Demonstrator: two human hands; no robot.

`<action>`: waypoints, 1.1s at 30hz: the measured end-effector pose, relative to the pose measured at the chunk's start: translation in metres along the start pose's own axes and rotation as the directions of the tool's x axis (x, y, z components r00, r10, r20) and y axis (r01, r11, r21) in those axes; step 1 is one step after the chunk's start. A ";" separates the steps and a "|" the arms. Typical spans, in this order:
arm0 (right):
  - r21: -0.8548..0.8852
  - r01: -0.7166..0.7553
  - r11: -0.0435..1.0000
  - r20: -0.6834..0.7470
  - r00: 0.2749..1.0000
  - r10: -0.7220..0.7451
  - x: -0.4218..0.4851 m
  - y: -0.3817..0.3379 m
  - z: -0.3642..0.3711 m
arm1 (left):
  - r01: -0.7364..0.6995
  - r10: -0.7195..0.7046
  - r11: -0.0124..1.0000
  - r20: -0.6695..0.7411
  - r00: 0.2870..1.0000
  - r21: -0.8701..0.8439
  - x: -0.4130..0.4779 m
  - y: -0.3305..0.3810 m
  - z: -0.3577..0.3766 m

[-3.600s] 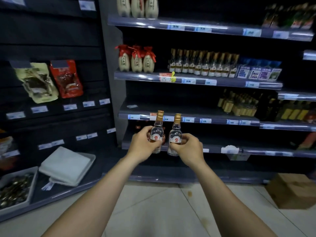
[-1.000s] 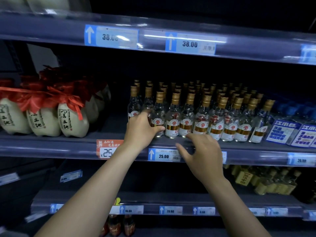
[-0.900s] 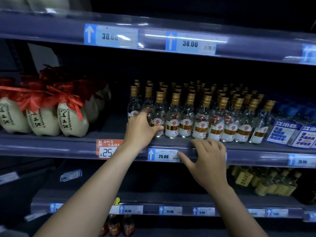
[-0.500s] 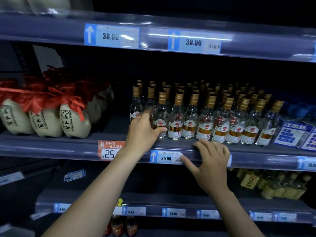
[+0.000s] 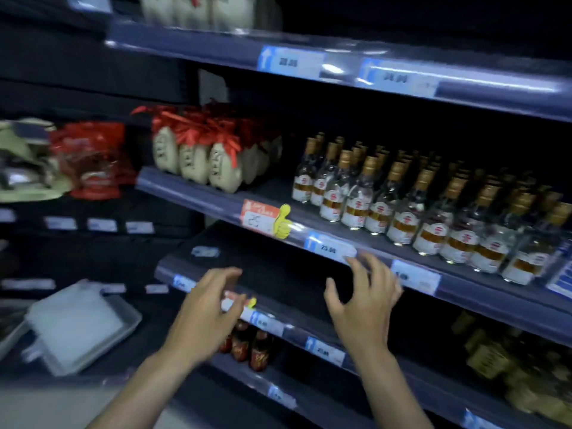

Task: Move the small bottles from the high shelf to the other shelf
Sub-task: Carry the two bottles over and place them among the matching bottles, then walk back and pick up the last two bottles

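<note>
Both hands are empty, fingers spread and loosely curled, gripping nothing. Left hand (image 5: 205, 308) hangs in front of the edge of the shelf (image 5: 464, 291) one level below the bottles (image 5: 402, 209); right hand (image 5: 365, 300) is just under the bottle shelf's edge, its fingertips close to a blue price tag (image 5: 329, 247), though blur hides whether they touch it. The bottles, clear glass with gold caps and red-and-gold labels, stand upright in packed rows on that shelf, above and right of both hands, well apart from the left hand. Left of the bottles on the same shelf stand cream jars (image 5: 201, 162) tied with red ribbon. An orange tag with a yellow thumb (image 5: 266, 219) hangs on the shelf edge between jars and bottles. Below the left hand, dark red bottles (image 5: 247, 348) stand on a lower shelf. Far left of the bottles, a white tray (image 5: 83, 329) lies on a low ledge, with a red packet (image 5: 93, 159) hanging above it. The whole view is smeared by motion.
</note>
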State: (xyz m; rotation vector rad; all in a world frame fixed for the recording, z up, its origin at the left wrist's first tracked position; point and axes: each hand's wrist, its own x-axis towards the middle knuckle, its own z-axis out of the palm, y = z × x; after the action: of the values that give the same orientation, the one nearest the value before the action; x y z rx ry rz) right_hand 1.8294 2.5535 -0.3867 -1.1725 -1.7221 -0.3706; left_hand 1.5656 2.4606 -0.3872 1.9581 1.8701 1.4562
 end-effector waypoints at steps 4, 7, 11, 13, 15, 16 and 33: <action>0.322 -0.014 0.947 0.255 0.964 -0.072 -0.079 -0.093 0.021 | 0.179 -0.203 0.966 0.117 0.972 0.186 -0.106 -0.037 -0.058; 0.448 -0.130 0.885 0.490 0.863 -0.122 -0.147 -0.167 0.025 | 0.370 -0.426 0.869 0.120 0.897 0.328 -0.184 -0.055 -0.116; 0.492 -0.200 0.847 0.714 0.650 -0.262 -0.240 -0.260 0.013 | 0.613 -0.682 0.696 0.078 0.727 0.374 -0.301 -0.077 -0.196; 0.511 -0.184 0.840 0.760 0.553 -0.341 -0.283 -0.311 0.003 | 0.711 -0.775 0.595 0.033 0.631 0.373 -0.368 -0.085 -0.238; 0.554 -0.163 0.817 0.782 0.439 -0.443 -0.325 -0.367 -0.008 | 0.785 -0.832 0.507 -0.035 0.553 0.355 -0.437 -0.091 -0.283; 0.586 -0.141 0.798 0.776 0.380 -0.503 -0.352 -0.407 -0.016 | 0.829 -0.862 0.451 -0.081 0.501 0.331 -0.479 -0.092 -0.313; 0.942 -0.079 0.325 0.237 -0.527 -0.816 -0.682 -0.922 -0.246 | 0.958 -0.845 -0.243 -0.452 -0.287 -0.153 -0.949 -0.026 -0.636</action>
State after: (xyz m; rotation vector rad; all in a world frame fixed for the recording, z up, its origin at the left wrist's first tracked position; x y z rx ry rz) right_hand 1.2302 1.5691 -0.6086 0.7910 -3.4196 1.0208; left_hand 1.3151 1.3632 -0.5867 -0.5482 2.6072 0.8304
